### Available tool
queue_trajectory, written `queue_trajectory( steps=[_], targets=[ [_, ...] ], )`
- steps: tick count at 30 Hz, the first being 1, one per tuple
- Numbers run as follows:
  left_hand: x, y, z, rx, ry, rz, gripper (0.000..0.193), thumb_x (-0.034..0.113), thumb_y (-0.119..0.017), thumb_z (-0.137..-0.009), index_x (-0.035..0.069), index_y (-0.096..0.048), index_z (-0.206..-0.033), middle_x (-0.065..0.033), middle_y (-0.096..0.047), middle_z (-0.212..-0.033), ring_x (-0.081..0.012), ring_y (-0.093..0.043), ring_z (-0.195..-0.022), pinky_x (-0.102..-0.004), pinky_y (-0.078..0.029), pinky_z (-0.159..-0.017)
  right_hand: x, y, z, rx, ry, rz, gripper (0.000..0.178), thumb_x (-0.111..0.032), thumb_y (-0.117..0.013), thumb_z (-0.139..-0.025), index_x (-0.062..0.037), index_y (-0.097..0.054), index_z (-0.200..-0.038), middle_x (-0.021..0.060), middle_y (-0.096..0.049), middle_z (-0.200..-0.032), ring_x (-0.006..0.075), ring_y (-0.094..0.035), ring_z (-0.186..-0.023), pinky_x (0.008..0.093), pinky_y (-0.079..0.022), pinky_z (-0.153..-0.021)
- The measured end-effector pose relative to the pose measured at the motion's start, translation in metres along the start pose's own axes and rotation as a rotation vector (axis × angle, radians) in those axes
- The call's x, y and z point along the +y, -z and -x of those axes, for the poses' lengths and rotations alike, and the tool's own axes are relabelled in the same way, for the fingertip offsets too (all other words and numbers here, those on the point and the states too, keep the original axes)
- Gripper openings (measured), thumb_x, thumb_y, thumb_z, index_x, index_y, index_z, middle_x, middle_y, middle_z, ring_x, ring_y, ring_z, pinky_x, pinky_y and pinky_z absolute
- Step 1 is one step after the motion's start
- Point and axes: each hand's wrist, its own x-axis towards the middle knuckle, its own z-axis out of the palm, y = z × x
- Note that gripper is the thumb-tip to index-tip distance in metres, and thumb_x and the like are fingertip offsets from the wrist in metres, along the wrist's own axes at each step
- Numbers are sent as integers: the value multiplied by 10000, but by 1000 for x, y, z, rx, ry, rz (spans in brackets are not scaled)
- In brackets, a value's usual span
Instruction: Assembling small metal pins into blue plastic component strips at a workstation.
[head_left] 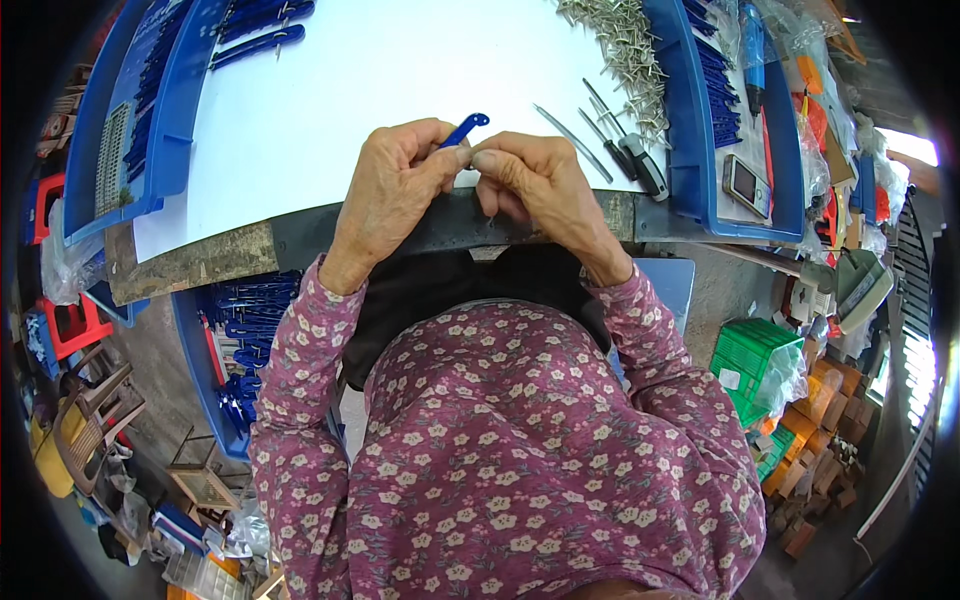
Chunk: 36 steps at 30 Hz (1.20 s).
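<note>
Over the front edge of the white-covered table [400, 60], my left hand [390, 195] pinches a slim blue plastic piece [464, 129] with a rounded, holed end pointing up and right. Close against it is my right hand [548, 182], its thumb and forefinger pressed together at the piece's lower end; whatever they grip is hidden. To the right of my hands lie a thin metal rod [574, 143] and screwdrivers with dark handles [646, 168]. Beyond them spreads a heap of small silvery metal pins [625, 45]. Several similar blue pieces [262, 45] rest at the far left.
Blue trays flank the work surface, one on the left [172, 160] and one on the right [683, 110], which holds a mobile phone [747, 186]. A lower tray [192, 335] of blue pieces sits by my left arm. A green crate [748, 362] stands at right.
</note>
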Motion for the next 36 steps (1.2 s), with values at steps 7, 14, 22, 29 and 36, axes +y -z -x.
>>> queue_trajectory(
  steps=[7, 14, 22, 29, 36],
  targets=[
    [3, 3, -1, 1, 21, 38, 189, 176, -566, -841, -2, -617, -807, 24, -498, -575, -29, -422, -516, -177, -333, -467, 5, -7, -6, 52, 60, 9, 151, -146, -580, -844, -3, -602, -887, 45, -580, -576, 26, -427, -402, 149, -287, -355],
    [-2, 4, -3, -14, -2, -8, 187, 173, -570, -844, -4, -613, -805, 19, -519, -587, -28, -446, -528, -165, -353, -481, -1, -1, -9, -37, -79, -217, 169, -151, -604, -831, 12, -596, -877, 45, -580, -571, 36, -450, -407, 153, -337, -374],
    [-1, 6, -3, -12, 6, 49, 199, 180, -574, -843, -7, -611, -784, 26, -499, -574, -29, -419, -511, -164, -333, -465, 2, -3, -8, -64, -45, -146, 202, -180, -556, -865, 18, -600, -874, 47, -585, -583, 38, -467, -425, 155, -356, -387],
    [-1, 5, -3, -15, -23, 34, 196, 182, -573, -846, -4, -613, -798, 21, -513, -576, -23, -428, -502, -155, -336, -461, 4, -2, -9, -68, -43, -94, 243, -216, -541, -875, 19, -604, -881, 59, -596, -612, 48, -489, -450, 158, -388, -413],
    [-3, 5, -4, -15, 35, 95, 196, 193, -577, -849, 4, -612, -813, 23, -512, -570, -16, -427, -484, -143, -328, -439, 3, -5, -8, -27, -19, -109, 244, -207, -507, -892, 16, -606, -891, 28, -573, -581, 42, -473, -439, 167, -378, -406]
  ],
)
